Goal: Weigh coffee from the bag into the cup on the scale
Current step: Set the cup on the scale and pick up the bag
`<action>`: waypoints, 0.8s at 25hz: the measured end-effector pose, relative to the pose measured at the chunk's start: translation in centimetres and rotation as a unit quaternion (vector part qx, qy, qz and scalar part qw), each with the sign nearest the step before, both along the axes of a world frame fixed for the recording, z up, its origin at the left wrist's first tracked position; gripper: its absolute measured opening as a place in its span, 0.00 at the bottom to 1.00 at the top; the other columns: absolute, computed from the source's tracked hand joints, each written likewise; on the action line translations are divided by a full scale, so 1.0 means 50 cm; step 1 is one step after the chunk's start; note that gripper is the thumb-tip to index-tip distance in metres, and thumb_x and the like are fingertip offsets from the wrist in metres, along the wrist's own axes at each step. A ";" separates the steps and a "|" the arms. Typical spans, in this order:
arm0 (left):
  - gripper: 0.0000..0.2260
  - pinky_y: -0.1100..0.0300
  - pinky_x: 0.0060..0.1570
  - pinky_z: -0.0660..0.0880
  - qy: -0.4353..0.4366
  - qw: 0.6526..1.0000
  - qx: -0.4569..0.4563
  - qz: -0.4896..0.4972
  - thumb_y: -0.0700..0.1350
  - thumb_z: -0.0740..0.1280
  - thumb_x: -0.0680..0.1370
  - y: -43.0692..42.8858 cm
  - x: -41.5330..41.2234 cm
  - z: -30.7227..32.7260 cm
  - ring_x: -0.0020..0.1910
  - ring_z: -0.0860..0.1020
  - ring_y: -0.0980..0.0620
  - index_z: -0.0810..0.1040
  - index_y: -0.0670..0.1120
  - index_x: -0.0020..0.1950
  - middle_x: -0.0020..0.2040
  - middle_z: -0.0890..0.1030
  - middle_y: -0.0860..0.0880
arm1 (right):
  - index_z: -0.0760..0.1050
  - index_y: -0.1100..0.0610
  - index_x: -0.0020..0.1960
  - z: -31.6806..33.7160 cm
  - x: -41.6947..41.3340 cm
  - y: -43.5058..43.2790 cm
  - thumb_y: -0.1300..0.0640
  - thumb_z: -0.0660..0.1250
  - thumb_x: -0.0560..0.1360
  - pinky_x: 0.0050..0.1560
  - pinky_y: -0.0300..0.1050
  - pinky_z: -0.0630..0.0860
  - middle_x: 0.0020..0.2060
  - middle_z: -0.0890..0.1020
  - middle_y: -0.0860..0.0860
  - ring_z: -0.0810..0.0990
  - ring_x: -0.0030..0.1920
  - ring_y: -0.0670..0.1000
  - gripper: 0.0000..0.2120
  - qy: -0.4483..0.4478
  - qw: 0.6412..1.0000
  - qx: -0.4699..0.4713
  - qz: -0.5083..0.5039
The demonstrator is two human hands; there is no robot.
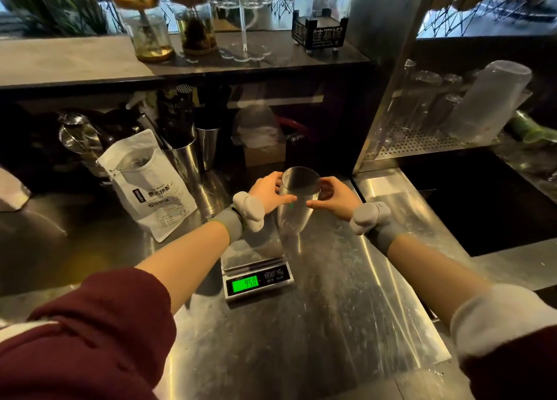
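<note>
A tall steel cup (297, 200) stands on the platform of a small digital scale (256, 258) at the middle of the steel counter. The scale's green display (245, 283) reads 950. My left hand (269, 190) holds the cup's left side near the rim, and my right hand (333, 197) wraps its right side. A white coffee bag (150, 185) with an open top leans upright to the left of the scale, apart from both hands.
Steel shaker tins (193, 155) and bar tools stand behind the bag. A raised shelf (180, 65) carries glass jars. A perforated rack with stacked plastic cups (488, 101) sits at the right, above a dark sink well (482, 200).
</note>
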State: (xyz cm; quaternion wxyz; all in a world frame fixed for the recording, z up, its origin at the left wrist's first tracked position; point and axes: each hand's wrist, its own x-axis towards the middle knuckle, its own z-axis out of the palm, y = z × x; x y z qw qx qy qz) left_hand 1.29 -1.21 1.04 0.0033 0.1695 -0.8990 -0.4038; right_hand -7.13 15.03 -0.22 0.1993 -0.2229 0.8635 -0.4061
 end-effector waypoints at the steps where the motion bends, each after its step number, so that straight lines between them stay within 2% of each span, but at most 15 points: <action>1: 0.28 0.49 0.63 0.74 0.007 1.000 -0.003 0.008 0.46 0.72 0.71 -0.010 0.011 0.011 0.61 0.76 0.45 0.67 0.42 0.68 0.62 0.77 0.42 | 0.64 0.61 0.70 0.011 0.006 -0.011 0.58 0.75 0.68 0.56 0.40 0.73 0.63 0.76 0.56 0.76 0.62 0.54 0.34 0.001 1.000 -0.010 0.011; 6: 0.26 0.52 0.62 0.74 0.020 0.999 -0.002 0.033 0.44 0.71 0.72 -0.059 0.078 0.040 0.61 0.76 0.45 0.68 0.42 0.67 0.62 0.77 0.42 | 0.65 0.61 0.71 0.034 0.040 -0.071 0.57 0.74 0.69 0.57 0.40 0.73 0.62 0.77 0.57 0.76 0.62 0.54 0.34 0.023 0.996 -0.006 0.084; 12: 0.27 0.51 0.63 0.73 -0.002 0.999 0.005 0.052 0.42 0.71 0.72 -0.100 0.146 0.032 0.63 0.75 0.44 0.66 0.41 0.69 0.64 0.76 0.41 | 0.66 0.61 0.70 0.022 0.085 -0.124 0.56 0.75 0.69 0.60 0.44 0.73 0.62 0.76 0.57 0.76 0.61 0.53 0.32 0.020 0.993 0.006 0.120; 16: 0.27 0.49 0.64 0.72 -0.029 0.998 0.020 0.044 0.41 0.69 0.73 -0.114 0.163 0.023 0.65 0.73 0.42 0.63 0.41 0.70 0.68 0.73 0.40 | 0.65 0.61 0.70 0.010 0.111 -0.140 0.57 0.74 0.70 0.59 0.42 0.72 0.64 0.75 0.57 0.75 0.63 0.55 0.33 0.014 0.993 -0.007 0.115; 20: 0.29 0.51 0.62 0.72 -0.039 0.998 -0.019 0.040 0.43 0.67 0.75 -0.122 0.163 0.019 0.63 0.74 0.43 0.59 0.42 0.73 0.68 0.72 0.41 | 0.64 0.61 0.70 0.002 0.115 -0.143 0.57 0.74 0.70 0.58 0.41 0.72 0.65 0.74 0.57 0.74 0.65 0.55 0.33 -0.009 0.994 -0.023 0.104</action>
